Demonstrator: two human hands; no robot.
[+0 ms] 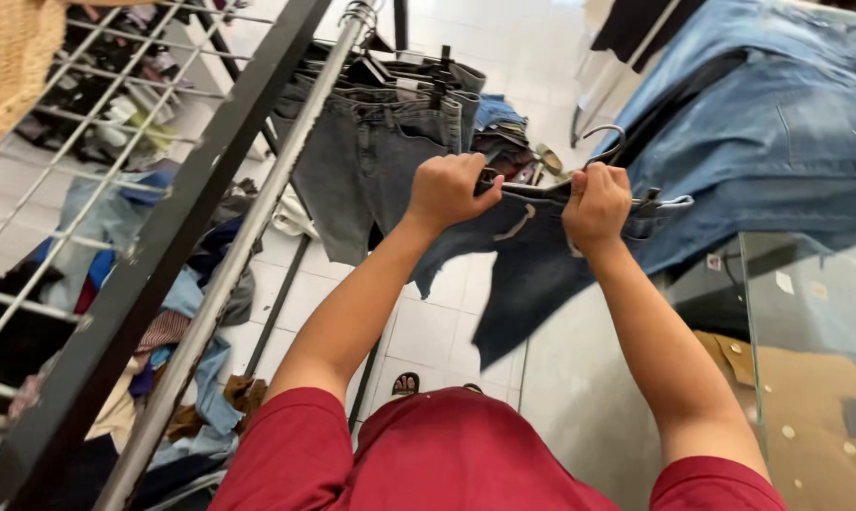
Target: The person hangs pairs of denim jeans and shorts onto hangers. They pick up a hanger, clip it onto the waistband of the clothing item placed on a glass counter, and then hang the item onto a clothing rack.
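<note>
- Fingers of left hand (447, 189) curled tight into a fist over the top edge of a dark blue denim garment (532, 274), at the left end of a metal clip hanger (603, 151); fingertips hidden under the fabric, can't tell exactly what they pinch.
- Right hand (595, 203) same story: fist pressed together around waistband and hanger bar, just under the wire hook.
- Hanger's right clip sticks out past the right fist, appears to bite the waistband; left clip hidden by the left fist.
- Denim garment hangs from both fists, in mid-air above the white tiled floor (428, 326), between the clothes rack and the glass counter.
- Left of hands: long silver metal rack rail (248, 237) under a black beam, grey denim jeans (371, 161) already hung at its far end, near but not touching the held piece.
- Right: pile of light blue denim (778, 123) on a glass-topped counter (806, 312).
- Lower left: heap of mixed coloured clothes (182, 322) on the floor under the rail, white wire grid panel beside it.
- Risks, my read:
  - waistband slips out of a clip if either fist eases before the clip bites fully; weight of denim pulls it down to the floor.
  - uneven clamping leaves the garment skewed on the hanger.
  - hook can snag the light blue pile close behind it.
</note>
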